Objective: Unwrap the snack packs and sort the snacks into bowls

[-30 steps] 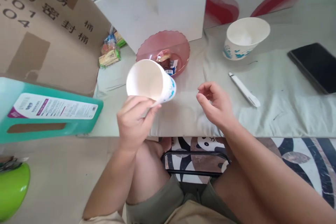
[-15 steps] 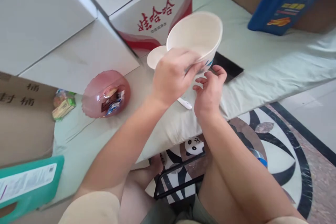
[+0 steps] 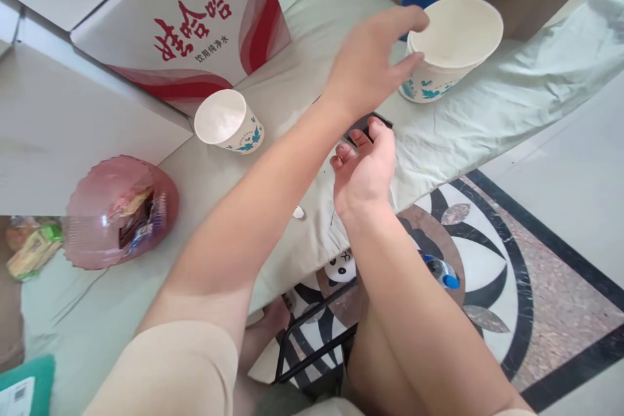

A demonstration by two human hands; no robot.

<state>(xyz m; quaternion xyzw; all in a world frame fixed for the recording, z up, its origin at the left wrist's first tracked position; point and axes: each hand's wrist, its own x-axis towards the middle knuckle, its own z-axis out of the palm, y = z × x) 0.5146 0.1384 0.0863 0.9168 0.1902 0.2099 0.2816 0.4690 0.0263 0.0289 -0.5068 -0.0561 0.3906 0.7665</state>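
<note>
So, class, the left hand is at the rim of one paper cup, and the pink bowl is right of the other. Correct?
Not quite: the head view shows the pink bowl left, not right, of the other cup. The left hand is at the rim of one paper cup.
</note>
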